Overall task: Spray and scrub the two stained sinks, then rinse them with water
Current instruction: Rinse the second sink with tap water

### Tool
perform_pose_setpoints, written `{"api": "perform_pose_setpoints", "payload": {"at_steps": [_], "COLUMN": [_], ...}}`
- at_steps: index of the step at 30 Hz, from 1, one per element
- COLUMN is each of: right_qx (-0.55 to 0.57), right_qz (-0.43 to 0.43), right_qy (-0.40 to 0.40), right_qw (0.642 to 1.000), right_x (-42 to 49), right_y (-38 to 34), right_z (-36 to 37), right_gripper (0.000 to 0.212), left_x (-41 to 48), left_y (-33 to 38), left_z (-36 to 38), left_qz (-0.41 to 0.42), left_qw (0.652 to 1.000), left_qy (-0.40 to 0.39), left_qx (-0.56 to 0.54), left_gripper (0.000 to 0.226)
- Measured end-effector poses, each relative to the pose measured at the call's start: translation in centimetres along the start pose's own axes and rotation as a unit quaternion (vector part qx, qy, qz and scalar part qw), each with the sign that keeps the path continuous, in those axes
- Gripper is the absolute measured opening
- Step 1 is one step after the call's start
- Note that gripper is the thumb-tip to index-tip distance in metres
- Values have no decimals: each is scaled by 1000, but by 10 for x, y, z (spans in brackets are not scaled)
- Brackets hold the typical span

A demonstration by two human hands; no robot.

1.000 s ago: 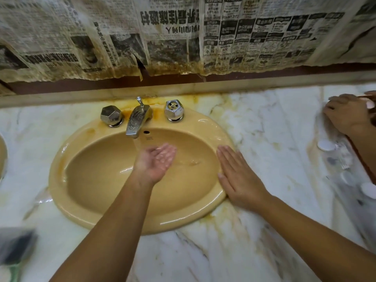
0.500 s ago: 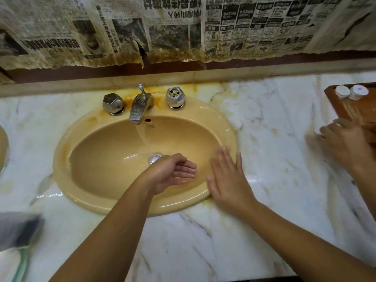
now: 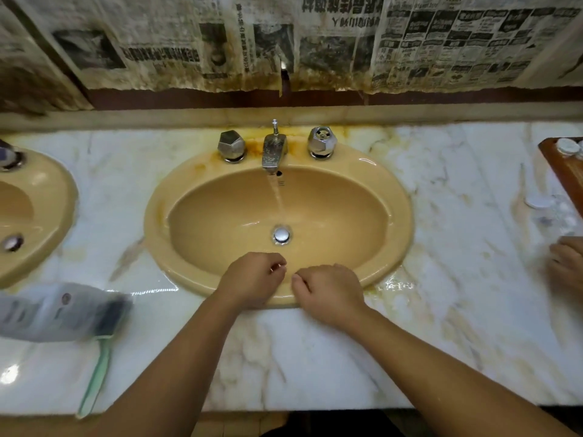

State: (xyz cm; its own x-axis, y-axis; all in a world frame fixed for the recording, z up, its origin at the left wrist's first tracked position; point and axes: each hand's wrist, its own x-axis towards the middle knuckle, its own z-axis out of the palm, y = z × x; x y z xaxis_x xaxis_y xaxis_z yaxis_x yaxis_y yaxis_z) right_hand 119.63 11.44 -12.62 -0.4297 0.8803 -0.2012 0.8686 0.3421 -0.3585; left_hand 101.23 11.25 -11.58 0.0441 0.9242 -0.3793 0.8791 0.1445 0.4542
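Note:
A yellow oval sink [image 3: 400, 197] sits in the white marble counter, with orange stains around its faucet [image 3: 273, 149]. Water [image 3: 279, 200] runs from the spout down to the chrome drain [image 3: 281, 235]. My left hand [image 3: 252, 279] and my right hand [image 3: 328, 291] lie side by side on the sink's front rim. Both have their fingers curled under and hold nothing. A second yellow sink [image 3: 60, 197] is partly in view at the far left.
A green-handled brush [image 3: 94, 376] and a blurred pale bottle [image 3: 47, 310] lie on the counter at the left. A wooden tray [image 3: 564, 171] with white caps stands at the right edge, and another person's hand [image 3: 568, 263] is below it. Stained newspaper covers the wall.
My left hand came out of the basin and my right hand slid left off the side rim. Both now sit curled at the front rim. The view pulled back.

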Motion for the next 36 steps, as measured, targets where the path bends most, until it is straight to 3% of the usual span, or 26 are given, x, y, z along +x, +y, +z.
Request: {"api": "perform_pose_setpoints", "payload": {"at_steps": [2, 3, 5, 7, 9, 11, 13, 15, 16, 17, 19, 21, 22, 23, 24, 25, 28, 30, 32, 36], "right_qx": [153, 287, 540, 696, 794, 852, 891, 911, 910, 896, 827, 638, 472, 274, 98, -7, -129, -162, -136, -99], "right_qz": [84, 132, 222, 271, 279, 266, 235, 202, 195, 185, 158, 95, 28, -59, -111, -111, 10, 55, 40, -102], "right_qy": [-52, -67, -87, -59, -21, 13, 25, 0, -18, -38, -71, -75, -57, -26, 9, 20, 26, -7, -17, 37], "right_qw": [983, 947, 807, 662, 539, 451, 387, 361, 367, 401, 534, 760, 879, 959, 989, 994, 991, 985, 990, 989], "right_x": [27, 42, 79, 117, 147, 166, 171, 162, 151, 135, 91, 42, 21, 4, -7, -12, -7, 0, 9, 4], "right_y": [-15, -20, -27, -27, -27, -27, -29, -36, -40, -45, -57, -63, -59, -49, -34, -19, 11, 9, -18, -79], "right_z": [-8, -11, -15, -19, -25, -32, -40, -48, -50, -50, -44, -24, -7, 10, 23, 25, 3, -8, 2, 29], "right_gripper": [34, 31, 25, 28, 35, 34, 30, 33, 37, 39, 39, 37, 37, 38, 40, 42, 53, 59, 55, 35], "left_x": [-5, -7, -12, -13, -11, -9, -9, -9, -9, -9, -8, -7, -7, -7, -8, -9, -16, -20, -23, -22], "left_y": [-17, -25, -34, -38, -38, -38, -38, -36, -36, -35, -35, -34, -35, -36, -38, -40, -45, -48, -53, -70], "left_z": [-7, -9, -13, -13, -13, -11, -11, -11, -12, -13, -14, -14, -14, -13, -11, -9, 0, 8, 13, 15], "left_qz": [-7, -12, -24, -34, -38, -37, -45, -63, -75, -87, -104, -113, -113, -111, -107, -100, -69, -49, -29, 7], "left_qw": [998, 997, 992, 990, 990, 990, 989, 989, 988, 986, 983, 982, 982, 981, 980, 978, 967, 959, 951, 947], "left_qy": [36, 52, 78, 90, 86, 84, 94, 104, 110, 119, 134, 142, 145, 150, 160, 178, 243, 277, 304, 303], "left_qx": [42, 64, 93, 105, 107, 109, 101, 90, 84, 77, 62, 51, 48, 46, 44, 42, 36, 36, 46, 103], "left_gripper": [27, 29, 31, 33, 35, 36, 35, 34, 33, 32, 30, 27, 28, 30, 33, 36, 34, 28, 24, 25]}}
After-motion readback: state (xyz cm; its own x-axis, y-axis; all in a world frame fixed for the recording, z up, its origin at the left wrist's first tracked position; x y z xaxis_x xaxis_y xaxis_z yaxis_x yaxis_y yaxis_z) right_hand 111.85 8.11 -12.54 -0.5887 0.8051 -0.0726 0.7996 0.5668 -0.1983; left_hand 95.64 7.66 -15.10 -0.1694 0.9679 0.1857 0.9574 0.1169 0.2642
